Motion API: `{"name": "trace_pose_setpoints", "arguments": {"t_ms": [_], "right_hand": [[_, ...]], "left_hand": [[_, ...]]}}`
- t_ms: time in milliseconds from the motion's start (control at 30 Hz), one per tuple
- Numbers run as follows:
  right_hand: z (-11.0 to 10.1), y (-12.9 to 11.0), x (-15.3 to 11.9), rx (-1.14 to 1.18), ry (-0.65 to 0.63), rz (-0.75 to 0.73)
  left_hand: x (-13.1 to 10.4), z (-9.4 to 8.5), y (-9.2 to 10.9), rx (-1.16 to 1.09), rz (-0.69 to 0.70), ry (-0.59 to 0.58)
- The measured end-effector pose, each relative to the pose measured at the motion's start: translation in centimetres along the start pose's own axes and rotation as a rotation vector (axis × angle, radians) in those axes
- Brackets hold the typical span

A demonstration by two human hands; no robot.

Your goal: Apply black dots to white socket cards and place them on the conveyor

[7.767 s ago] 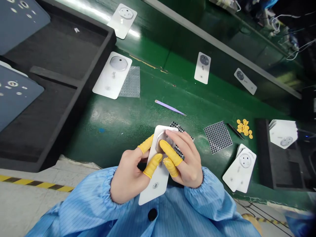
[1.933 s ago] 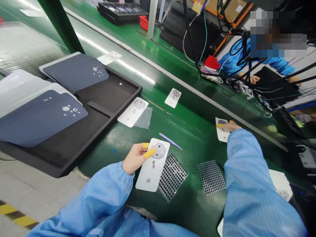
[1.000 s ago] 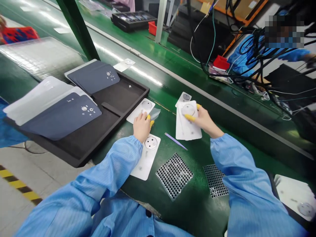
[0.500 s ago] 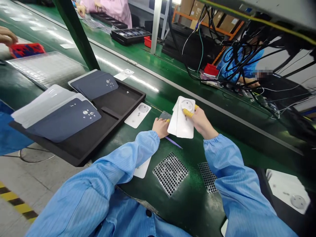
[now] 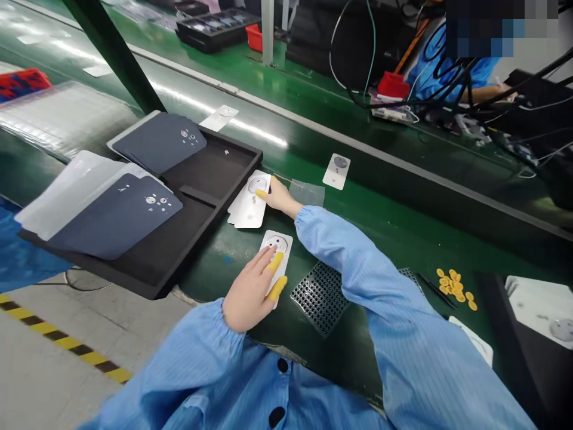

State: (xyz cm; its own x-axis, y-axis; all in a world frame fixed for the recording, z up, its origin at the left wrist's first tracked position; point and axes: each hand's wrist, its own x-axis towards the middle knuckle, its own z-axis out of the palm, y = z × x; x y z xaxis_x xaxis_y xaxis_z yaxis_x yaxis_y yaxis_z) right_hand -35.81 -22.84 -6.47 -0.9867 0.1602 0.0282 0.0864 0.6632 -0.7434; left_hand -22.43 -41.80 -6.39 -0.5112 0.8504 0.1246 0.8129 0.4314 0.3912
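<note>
My right hand (image 5: 278, 194), with yellow finger covers, grips a small stack of white cards (image 5: 251, 206) beside the black tray's right edge. My left hand (image 5: 254, 286) lies with its fingers spread on another white card (image 5: 277, 240), covering its lower left part. A perforated sheet of small black dots (image 5: 321, 298) lies right of my left hand, partly under my right sleeve. Behind my right wrist is a clear plastic piece (image 5: 308, 192).
The black tray (image 5: 197, 251) at left holds dark blue panels (image 5: 120, 221). A single white card (image 5: 337, 171) lies further back. Yellow finger covers (image 5: 454, 286) and dark tweezers (image 5: 436, 291) lie at right, near a stack of white cards (image 5: 539, 304). Another person's blue sleeve (image 5: 452, 77) shows across the line.
My right hand has carried the white cards left to the tray's edge. My left hand has come nearer, onto a card. A single card now shows further back, and the view has shifted.
</note>
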Motion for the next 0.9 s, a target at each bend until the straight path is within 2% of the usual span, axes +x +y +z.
{"name": "trace_pose_setpoints", "arguments": {"t_ms": [100,167,200,267,333,467,667,800,900], "right_hand": [[-2.6,1.2,-4.4,-0.094,0.003,-0.02],[-4.7,2.7,-8.6,-0.245,0.004,-0.13],[-5.6,3.6,-10.7,-0.37,0.012,-0.159],[-7.0,5.7,-14.1,-0.581,0.049,-0.129],[-7.7,7.6,-16.3,-0.68,0.058,-0.088],[-7.6,9.7,-17.3,-0.664,0.057,-0.132],[-6.8,9.3,-17.0,-0.525,0.063,-0.179],[-7.2,9.2,-16.5,-0.424,0.095,-0.043],[-7.4,8.2,-16.1,-0.168,0.098,0.143]], "left_hand": [[-3.5,1.0,-1.7,0.083,-0.011,0.016],[-4.8,1.5,-2.8,0.094,0.018,-0.037],[-5.3,1.6,-3.3,0.084,0.043,-0.061],[-5.9,1.4,-4.2,0.047,0.097,-0.088],[-5.9,0.9,-4.8,0.015,0.136,-0.08],[-4.2,0.3,-4.9,0.013,0.152,-0.001],[-1.4,1.4,-3.7,0.2,0.114,0.065],[-1.5,2.1,-3.4,0.26,0.118,0.113],[-1.7,2.3,-3.4,0.25,0.126,0.164]]}}
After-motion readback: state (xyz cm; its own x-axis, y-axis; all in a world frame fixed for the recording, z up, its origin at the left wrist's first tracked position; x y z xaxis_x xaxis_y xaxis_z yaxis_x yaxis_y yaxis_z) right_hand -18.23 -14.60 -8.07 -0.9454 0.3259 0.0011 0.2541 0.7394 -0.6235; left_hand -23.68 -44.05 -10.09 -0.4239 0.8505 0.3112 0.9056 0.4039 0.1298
